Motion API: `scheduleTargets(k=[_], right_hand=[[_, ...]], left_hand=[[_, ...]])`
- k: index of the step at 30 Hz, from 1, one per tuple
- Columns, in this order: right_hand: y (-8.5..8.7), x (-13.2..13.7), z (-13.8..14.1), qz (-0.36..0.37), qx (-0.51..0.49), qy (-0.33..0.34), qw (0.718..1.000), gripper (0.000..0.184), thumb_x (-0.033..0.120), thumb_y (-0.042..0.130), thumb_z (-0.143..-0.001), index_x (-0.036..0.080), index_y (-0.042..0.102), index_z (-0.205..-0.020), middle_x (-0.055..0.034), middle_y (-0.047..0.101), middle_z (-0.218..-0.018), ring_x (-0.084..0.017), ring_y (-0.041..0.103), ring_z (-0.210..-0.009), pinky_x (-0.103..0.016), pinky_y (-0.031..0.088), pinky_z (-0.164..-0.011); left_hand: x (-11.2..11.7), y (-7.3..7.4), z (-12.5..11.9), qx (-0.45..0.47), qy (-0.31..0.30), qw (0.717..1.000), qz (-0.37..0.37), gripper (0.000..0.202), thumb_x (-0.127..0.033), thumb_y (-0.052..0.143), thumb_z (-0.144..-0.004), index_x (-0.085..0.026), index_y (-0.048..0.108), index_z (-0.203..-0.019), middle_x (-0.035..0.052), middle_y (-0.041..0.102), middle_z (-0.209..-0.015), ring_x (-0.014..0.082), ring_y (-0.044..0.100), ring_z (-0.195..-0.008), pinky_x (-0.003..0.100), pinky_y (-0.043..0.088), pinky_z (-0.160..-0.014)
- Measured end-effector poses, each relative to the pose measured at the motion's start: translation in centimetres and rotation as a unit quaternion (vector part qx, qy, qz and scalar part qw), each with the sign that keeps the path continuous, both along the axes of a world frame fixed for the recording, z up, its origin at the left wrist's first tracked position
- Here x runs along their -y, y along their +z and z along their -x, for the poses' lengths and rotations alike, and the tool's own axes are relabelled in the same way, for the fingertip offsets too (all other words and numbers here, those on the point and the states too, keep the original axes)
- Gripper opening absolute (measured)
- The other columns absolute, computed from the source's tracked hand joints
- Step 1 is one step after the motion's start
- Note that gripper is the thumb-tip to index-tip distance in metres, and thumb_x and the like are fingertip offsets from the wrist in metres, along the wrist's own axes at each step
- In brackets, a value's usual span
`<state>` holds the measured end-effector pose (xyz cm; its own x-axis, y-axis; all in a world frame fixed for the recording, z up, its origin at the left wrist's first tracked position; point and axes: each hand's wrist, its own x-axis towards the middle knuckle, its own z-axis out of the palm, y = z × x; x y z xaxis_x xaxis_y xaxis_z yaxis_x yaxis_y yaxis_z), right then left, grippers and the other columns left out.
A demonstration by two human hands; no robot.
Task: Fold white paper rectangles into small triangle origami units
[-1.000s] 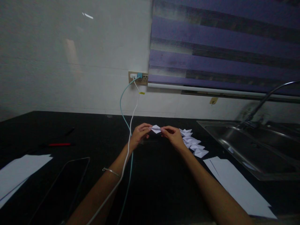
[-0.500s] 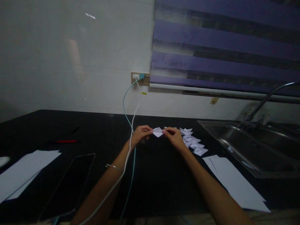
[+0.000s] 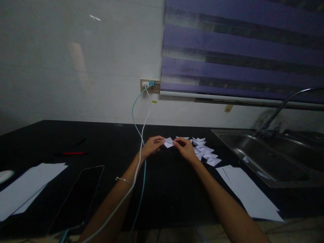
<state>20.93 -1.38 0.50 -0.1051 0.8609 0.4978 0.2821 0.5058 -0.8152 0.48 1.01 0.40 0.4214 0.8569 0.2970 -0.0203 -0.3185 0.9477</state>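
Between my two hands, above the black counter (image 3: 167, 189), is a small piece of folded white paper (image 3: 168, 143), diamond-shaped. My left hand (image 3: 152, 147) pinches its left corner between thumb and fingers. At the opposite corner, my right hand (image 3: 185, 147) grips it the same way. Just beyond and right of my right hand lie several folded paper boats (image 3: 206, 150) in a cluster, partly hidden behind that hand. A white cable (image 3: 138, 162) and a teal cable (image 3: 144, 182) run down across my left forearm.
White paper sheets (image 3: 249, 190) lie at the right, beside a steel sink (image 3: 253, 158) with a faucet. More sheets (image 3: 30, 185) lie at the left, near a dark phone (image 3: 76, 199) and a red pen-like object (image 3: 74, 153). A wall socket (image 3: 157, 86) feeds the cables.
The folded paper has tilted slightly between my fingers, its outline now more skewed. Both hands keep their hold. The whole view has shifted a little.
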Motion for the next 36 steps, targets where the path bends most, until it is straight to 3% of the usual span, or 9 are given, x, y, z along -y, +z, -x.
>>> scheduleTargets(k=[7,12,15,19,23,27,36], right_hand=[[-0.3,0.3,0.8,-0.003,0.011,-0.008,1.0,0.019,0.039,0.058,-0.08,0.02,0.064,-0.079,-0.0016,0.062,-0.073,-0.018,0.058,-0.071,-0.03,0.045,-0.068],[-1.1,1.1,1.3,0.063,-0.051,-0.004,0.997,0.024,0.044,0.062,-0.077,0.021,0.061,-0.085,-0.0021,0.064,-0.073,-0.018,0.061,-0.067,-0.03,0.047,-0.063],[-1.4,2.2,1.4,0.081,-0.075,-0.005,0.994,0.026,0.046,0.062,-0.076,0.021,0.059,-0.082,-0.0013,0.064,-0.069,-0.018,0.062,-0.063,-0.031,0.048,-0.062],[-1.8,3.6,1.2,0.07,-0.093,-0.035,0.993,0.026,0.045,0.062,-0.076,0.022,0.056,-0.085,-0.0004,0.063,-0.066,-0.018,0.061,-0.062,-0.031,0.049,-0.062],[-2.4,4.5,0.9,0.087,-0.119,-0.054,0.988,0.03,0.04,0.064,-0.074,0.024,0.052,-0.096,-0.0001,0.065,-0.071,-0.018,0.062,-0.063,-0.031,0.049,-0.062],[-2.5,4.8,0.8,0.092,-0.112,-0.036,0.989,0.027,0.036,0.064,-0.073,0.023,0.053,-0.094,0.0007,0.064,-0.071,-0.018,0.061,-0.065,-0.03,0.048,-0.062],[-2.3,4.8,0.8,0.084,-0.075,0.063,0.992,0.027,0.034,0.065,-0.073,0.022,0.059,-0.096,0.0003,0.066,-0.076,-0.017,0.061,-0.071,-0.029,0.046,-0.067]], left_hand=[[-0.2,-0.5,0.4,0.001,0.023,1.0,-0.015,0.033,-0.045,0.063,-0.077,-0.012,0.067,-0.082,-0.0002,0.055,-0.06,0.0063,0.045,-0.047,0.017,0.031,-0.044],[-0.1,-0.3,0.4,-0.011,0.006,1.0,-0.024,0.03,-0.041,0.064,-0.077,-0.012,0.069,-0.082,0.0031,0.061,-0.063,0.01,0.051,-0.054,0.019,0.035,-0.048],[0.5,0.2,0.0,0.002,-0.014,0.999,-0.032,0.032,-0.038,0.067,-0.075,-0.013,0.069,-0.095,0.0072,0.067,-0.076,0.0143,0.058,-0.066,0.022,0.041,-0.057],[1.3,0.7,-0.6,0.003,-0.038,0.999,-0.019,0.053,-0.035,0.068,-0.074,-0.015,0.057,-0.122,0.0087,0.069,-0.085,0.0169,0.061,-0.076,0.025,0.044,-0.067],[1.6,0.6,-1.5,-0.051,-0.074,0.996,-0.026,0.042,-0.042,0.065,-0.076,-0.013,0.065,-0.105,0.0085,0.067,-0.085,0.0175,0.06,-0.077,0.024,0.043,-0.063],[1.9,0.2,-1.8,-0.116,-0.087,0.988,-0.06,0.04,-0.051,0.056,-0.08,-0.013,0.066,-0.086,0.0038,0.061,-0.075,0.0143,0.053,-0.068,0.022,0.04,-0.058],[3.9,-1.1,-0.6,-0.138,-0.025,0.983,-0.114,0.039,-0.051,0.048,-0.085,-0.014,0.058,-0.081,0.0013,0.055,-0.075,0.0133,0.048,-0.068,0.023,0.037,-0.061]])
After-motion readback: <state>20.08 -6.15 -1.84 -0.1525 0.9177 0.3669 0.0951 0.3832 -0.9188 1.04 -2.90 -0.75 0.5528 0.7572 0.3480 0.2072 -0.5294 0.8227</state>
